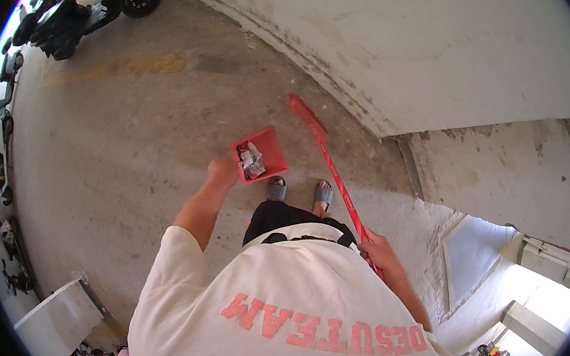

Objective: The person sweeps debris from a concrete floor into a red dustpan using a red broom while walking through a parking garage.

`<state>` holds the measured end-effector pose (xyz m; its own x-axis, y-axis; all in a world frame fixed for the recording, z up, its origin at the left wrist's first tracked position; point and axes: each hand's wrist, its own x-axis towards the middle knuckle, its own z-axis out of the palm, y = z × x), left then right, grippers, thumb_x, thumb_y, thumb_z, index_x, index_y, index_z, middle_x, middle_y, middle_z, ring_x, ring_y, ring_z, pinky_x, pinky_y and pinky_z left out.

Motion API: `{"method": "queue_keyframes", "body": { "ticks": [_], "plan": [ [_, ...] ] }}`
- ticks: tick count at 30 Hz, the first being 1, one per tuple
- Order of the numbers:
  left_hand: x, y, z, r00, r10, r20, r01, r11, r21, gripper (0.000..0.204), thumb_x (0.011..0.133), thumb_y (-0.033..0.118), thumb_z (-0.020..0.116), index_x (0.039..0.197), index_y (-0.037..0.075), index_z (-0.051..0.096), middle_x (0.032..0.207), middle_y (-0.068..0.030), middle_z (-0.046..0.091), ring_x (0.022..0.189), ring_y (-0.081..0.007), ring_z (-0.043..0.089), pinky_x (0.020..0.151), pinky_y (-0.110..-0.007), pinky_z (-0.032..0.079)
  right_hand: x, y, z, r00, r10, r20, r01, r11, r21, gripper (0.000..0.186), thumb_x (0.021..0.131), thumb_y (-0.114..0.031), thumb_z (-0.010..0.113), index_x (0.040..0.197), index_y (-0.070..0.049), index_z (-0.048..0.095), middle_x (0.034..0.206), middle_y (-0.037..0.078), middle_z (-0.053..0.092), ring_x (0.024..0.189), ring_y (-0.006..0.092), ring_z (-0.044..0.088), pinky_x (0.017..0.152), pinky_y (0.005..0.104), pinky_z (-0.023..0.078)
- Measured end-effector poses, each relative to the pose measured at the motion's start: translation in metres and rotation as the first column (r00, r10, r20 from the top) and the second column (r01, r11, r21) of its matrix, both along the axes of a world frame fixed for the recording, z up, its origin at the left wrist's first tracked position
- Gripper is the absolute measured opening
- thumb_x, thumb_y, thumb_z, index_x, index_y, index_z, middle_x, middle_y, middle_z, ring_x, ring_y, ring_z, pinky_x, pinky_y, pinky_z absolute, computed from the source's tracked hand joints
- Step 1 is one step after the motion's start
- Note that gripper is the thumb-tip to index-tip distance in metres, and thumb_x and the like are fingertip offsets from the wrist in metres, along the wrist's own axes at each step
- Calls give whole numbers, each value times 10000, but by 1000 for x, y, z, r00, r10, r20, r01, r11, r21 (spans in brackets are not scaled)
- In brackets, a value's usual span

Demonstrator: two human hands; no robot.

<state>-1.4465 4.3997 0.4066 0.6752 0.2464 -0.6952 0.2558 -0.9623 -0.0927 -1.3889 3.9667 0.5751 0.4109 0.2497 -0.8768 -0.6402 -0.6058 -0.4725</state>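
My left hand [223,173] grips the handle of a red plastic dustpan [272,152], which holds crumpled white paper scraps [252,159] and is out in front of my feet. My right hand [374,248] is closed on the long red shaft of a broom [341,193]. The broom's red head [307,115] is forward and to the right of the dustpan, near the base of the pale wall. My feet in grey slide sandals [322,195] stand on the stained concrete floor [114,181] just behind the dustpan.
A black scooter [71,23] stands at the upper left, and more scooters [0,157] line the left edge. A pale, dirty wall [451,45] runs along the right, with a ledge [489,158] below it. A low partition [58,316] is at the lower left.
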Motion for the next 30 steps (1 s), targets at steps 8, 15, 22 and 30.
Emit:
{"method": "queue_keyframes", "body": {
  "ticks": [8, 15, 22, 30],
  "plan": [
    [-6, 5, 14, 992, 113, -47, -114, 993, -13, 233, 786, 186, 574, 988, 127, 673, 1030, -72, 652, 956, -241, 630, 716, -358, 521, 22, 17, 9, 939, -28, -343, 86, 984, 155, 533, 810, -70, 499, 1328, -176, 433, 568, -30, 422, 393, 53, 375, 355, 218, 331],
    [-57, 26, 7, 959, 281, -47, -283, 958, -53, 247, 699, 159, 616, 922, 68, 672, 972, -141, 655, 935, -295, 627, 750, -385, 509, 44, 58, 6, 955, 283, 84, -286, 958, 24, 574, 801, -63, 490, 1357, -159, 387, 559, -11, 438, 386, 76, 396, 340, 243, 344],
    [-99, 29, 17, 881, 474, -12, -473, 877, -89, 263, 701, 177, 604, 922, 47, 662, 954, -150, 653, 906, -297, 628, 751, -389, 507, 86, 127, -77, 871, 425, 248, -440, 898, 8, 525, 798, -60, 506, 1314, -104, 415, 558, 3, 478, 404, 92, 443, 383, 260, 380],
    [-133, 28, 3, 801, 596, -59, -598, 798, -73, 246, 739, 207, 588, 930, 76, 669, 967, -134, 652, 921, -283, 628, 746, -397, 502, 61, 106, -38, 837, 531, -131, -502, 841, 201, 457, 816, -43, 465, 1273, -70, 475, 541, -4, 467, 395, 77, 431, 361, 231, 355]
  ]
}}
